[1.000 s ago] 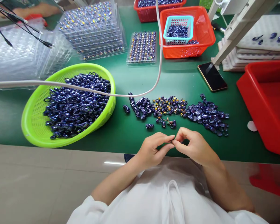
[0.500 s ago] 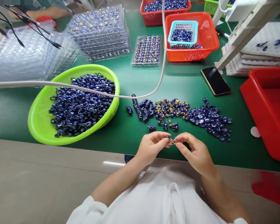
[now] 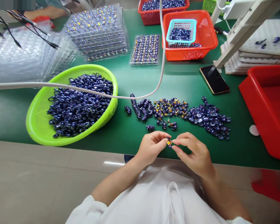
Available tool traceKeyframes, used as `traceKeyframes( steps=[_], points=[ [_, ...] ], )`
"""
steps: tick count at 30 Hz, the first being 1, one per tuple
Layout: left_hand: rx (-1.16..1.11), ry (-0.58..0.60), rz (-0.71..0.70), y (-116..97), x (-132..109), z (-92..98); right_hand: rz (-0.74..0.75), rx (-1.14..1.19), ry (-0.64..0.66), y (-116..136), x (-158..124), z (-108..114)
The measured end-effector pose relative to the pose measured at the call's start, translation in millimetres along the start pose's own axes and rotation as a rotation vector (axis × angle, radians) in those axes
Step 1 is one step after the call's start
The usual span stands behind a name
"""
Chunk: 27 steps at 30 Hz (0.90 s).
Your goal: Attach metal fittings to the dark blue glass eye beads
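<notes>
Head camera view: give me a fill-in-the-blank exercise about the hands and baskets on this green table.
1. The left hand and right hand pinch one small piece between their ____.
2. The green basket stands on the person's ____ side.
3. The small blue basket sits ____ the orange basket.

Missing words: fingertips; left; inside.

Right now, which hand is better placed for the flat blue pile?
Right hand, probably: both pinch the small piece, but the flat blue pile lies on its side, farther from the left hand.
</notes>
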State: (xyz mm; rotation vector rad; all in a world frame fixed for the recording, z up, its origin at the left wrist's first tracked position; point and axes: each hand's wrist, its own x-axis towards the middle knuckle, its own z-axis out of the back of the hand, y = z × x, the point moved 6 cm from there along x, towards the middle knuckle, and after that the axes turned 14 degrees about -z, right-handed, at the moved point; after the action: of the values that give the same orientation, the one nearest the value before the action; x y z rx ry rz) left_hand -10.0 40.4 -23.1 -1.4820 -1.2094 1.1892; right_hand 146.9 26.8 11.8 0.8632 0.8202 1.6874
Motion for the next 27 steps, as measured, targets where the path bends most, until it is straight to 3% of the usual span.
traceKeyframes(
  steps=[5, 8, 13, 21, 27],
  points=[
    [0.026, 0.011, 0.004, 3, 0, -4.8, 0.160, -0.187, -0.033, 6, 0, -5],
    [0.063, 0.042, 0.006, 4, -1, -6.1, 0.139, -0.216, -0.056, 2, -1, -6],
    [0.146, 0.119, -0.074, 4, -6, -7.3, -0.022, -0.113, -0.031, -4, 1, -2],
    [0.438, 0.197, -0.441, -10, -11, -10.2, -0.357, 0.062, 0.156, -20, 9, -1],
    [0.404, 0.161, -0.415, -10, -10, -8.2, -0.537, 0.200, 0.179, -36, 8, -7]
  ],
)
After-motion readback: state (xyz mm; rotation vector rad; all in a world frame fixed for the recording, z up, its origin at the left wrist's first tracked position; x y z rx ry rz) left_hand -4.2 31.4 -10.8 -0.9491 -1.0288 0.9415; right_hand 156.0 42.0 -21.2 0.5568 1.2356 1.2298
